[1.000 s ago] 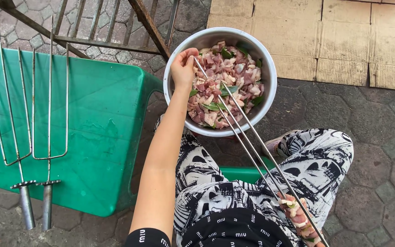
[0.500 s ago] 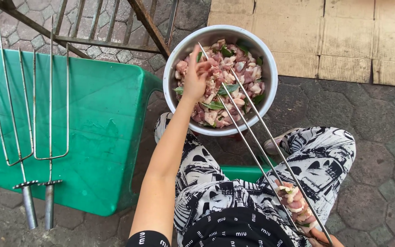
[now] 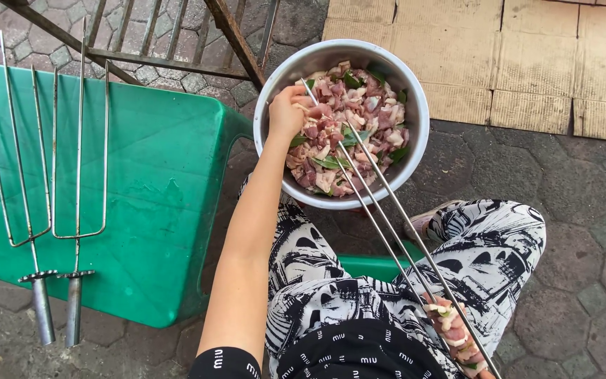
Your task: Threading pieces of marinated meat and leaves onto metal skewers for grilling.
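Flattened sheets of brown cardboard [image 3: 499,63] are laid on the hexagonal paving [image 3: 562,182] at the upper right, just behind a round metal bowl [image 3: 415,105]; no labels or signs can be made out on them. The bowl is filled with chopped raw meat [image 3: 345,133] in pink and red pieces, mixed with green leaves.

The left hand [image 3: 287,112] is reached into the left side of the bowl. Its fingers are curled down and closed on the meat, seemingly pinching a piece, though the fingertips are hidden among the pieces and what exactly is gripped cannot be told.

A long two-pronged metal skewer [image 3: 387,217] is slanted from the bowl down to the lower right, its tips resting over the meat just beside the left hand. Several pieces of meat are already threaded near its lower end [image 3: 450,330]. The right hand is cut off at the bottom edge; whether it is closed around the skewer cannot be told.

On the green plastic table [image 3: 156,182] to the left, two more pronged skewers [image 3: 43,182] are laid side by side, handles toward the near edge. A rusty metal frame [image 3: 177,42] is seen beyond the table. Patterned black-and-white trousers [image 3: 485,245] fill the lower middle.
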